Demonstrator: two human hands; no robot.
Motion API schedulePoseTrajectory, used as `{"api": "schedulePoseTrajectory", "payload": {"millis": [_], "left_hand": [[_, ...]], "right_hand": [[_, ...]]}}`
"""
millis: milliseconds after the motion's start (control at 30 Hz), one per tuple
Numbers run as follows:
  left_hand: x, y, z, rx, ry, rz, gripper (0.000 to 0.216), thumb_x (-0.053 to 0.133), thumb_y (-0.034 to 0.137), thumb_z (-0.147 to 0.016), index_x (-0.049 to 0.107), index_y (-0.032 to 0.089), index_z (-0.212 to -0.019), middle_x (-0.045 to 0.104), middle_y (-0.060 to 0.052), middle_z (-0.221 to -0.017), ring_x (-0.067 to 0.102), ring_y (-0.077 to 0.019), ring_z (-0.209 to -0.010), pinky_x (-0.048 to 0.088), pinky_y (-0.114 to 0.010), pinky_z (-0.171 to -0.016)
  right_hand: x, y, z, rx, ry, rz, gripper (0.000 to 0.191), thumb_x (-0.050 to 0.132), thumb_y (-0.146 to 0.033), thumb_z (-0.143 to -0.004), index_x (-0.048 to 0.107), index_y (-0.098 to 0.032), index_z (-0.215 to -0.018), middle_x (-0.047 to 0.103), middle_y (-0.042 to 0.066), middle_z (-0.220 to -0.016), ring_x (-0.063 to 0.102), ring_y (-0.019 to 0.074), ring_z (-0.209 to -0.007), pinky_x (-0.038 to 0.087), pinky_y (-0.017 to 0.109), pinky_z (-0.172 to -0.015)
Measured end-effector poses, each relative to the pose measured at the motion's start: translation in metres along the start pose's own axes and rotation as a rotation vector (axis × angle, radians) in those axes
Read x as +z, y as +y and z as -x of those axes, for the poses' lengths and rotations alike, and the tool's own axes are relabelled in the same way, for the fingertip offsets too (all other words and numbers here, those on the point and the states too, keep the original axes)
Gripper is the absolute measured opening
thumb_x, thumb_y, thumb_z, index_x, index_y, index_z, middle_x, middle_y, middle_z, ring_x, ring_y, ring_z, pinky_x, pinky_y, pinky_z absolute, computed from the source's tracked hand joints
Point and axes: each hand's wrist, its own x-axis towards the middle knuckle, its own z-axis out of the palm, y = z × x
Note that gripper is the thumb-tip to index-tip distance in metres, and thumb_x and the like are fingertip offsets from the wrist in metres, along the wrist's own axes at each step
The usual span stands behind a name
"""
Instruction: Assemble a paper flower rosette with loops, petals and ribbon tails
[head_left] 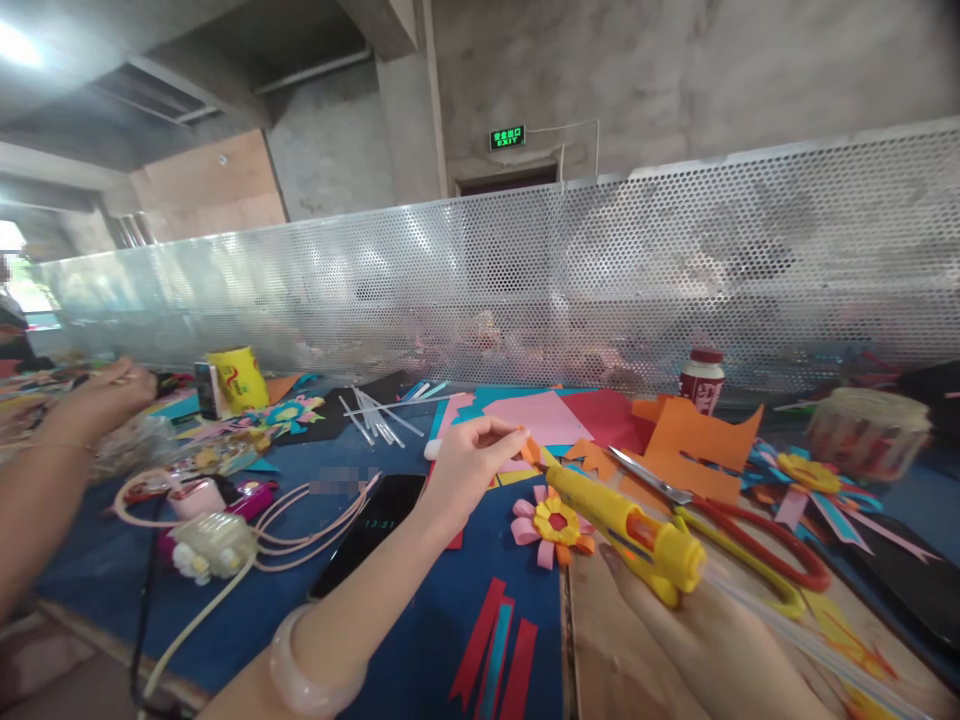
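My left hand [476, 455] pinches a small orange paper strip [530, 448] between thumb and fingertips. In my right hand [675, 610] is a yellow hot glue gun [607, 505], its nozzle pointing left and close to the strip; whether they touch I cannot tell. A clear glue stick [757, 600] sticks out of its back end. Just below the nozzle lies a paper flower [556, 521] with pink and orange loops, a yellow ring and a red centre. Nearer to me are red paper ribbons [517, 665] with a blue one [496, 650] among them.
Scissors [675, 490] with red and yellow handles lie right of the glue gun. Orange paper [675, 445] and a red-capped bottle [703, 380] stand behind. A phone [375, 530], coiled cables [300, 530] and glue sticks [381, 415] are at left. Another person's hand [112, 395] reaches in far left.
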Motion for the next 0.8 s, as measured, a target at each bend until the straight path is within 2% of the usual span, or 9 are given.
{"api": "schedulePoseTrajectory", "payload": {"millis": [133,300,533,700,800], "left_hand": [[0.000,0.000,0.000,0.001,-0.005,0.005,0.010,0.066,0.026,-0.073,0.066,0.017,-0.069,0.068,0.000,-0.068,0.062,-0.0131,-0.064,0.048,-0.026,-0.071],[0.001,-0.001,0.000,0.004,0.003,0.005,0.010,0.066,0.025,-0.073,0.066,0.017,-0.068,0.067,0.000,-0.066,0.061,-0.0123,-0.064,0.047,-0.024,-0.069],[0.000,0.000,0.000,-0.001,-0.009,0.008,0.010,0.066,0.025,-0.073,0.066,0.016,-0.070,0.068,-0.001,-0.068,0.060,-0.0118,-0.063,0.048,-0.024,-0.070],[-0.001,0.001,0.000,0.004,0.002,0.011,0.012,0.065,0.026,-0.074,0.066,0.014,-0.069,0.068,-0.004,-0.069,0.061,-0.0134,-0.065,0.048,-0.025,-0.069],[-0.001,0.000,-0.001,0.001,0.003,0.014,0.012,0.065,0.026,-0.073,0.066,0.014,-0.070,0.068,-0.004,-0.070,0.061,-0.0142,-0.066,0.048,-0.026,-0.068]], "right_hand": [[0.002,-0.011,-0.003,-0.134,-0.122,-0.002,0.024,0.056,-0.022,-0.076,0.073,-0.032,-0.091,0.072,-0.004,-0.100,0.067,0.0206,-0.093,0.053,0.026,-0.086],[-0.001,-0.011,-0.004,-0.171,-0.113,0.052,0.024,0.055,-0.019,-0.077,0.073,-0.028,-0.089,0.072,-0.002,-0.099,0.068,0.0214,-0.093,0.053,0.025,-0.085],[-0.002,-0.004,-0.006,-0.230,-0.171,0.106,0.029,0.052,-0.020,-0.078,0.069,-0.023,-0.101,0.071,0.002,-0.103,0.068,0.0217,-0.091,0.055,0.025,-0.082],[-0.006,-0.002,-0.006,-0.343,-0.164,0.294,0.028,0.051,-0.022,-0.079,0.071,-0.024,-0.099,0.073,0.002,-0.094,0.070,0.0219,-0.084,0.057,0.023,-0.076],[-0.005,-0.004,-0.004,-0.346,-0.155,0.304,0.029,0.048,-0.024,-0.082,0.071,-0.023,-0.098,0.073,0.003,-0.094,0.070,0.0221,-0.084,0.057,0.022,-0.075]]}}
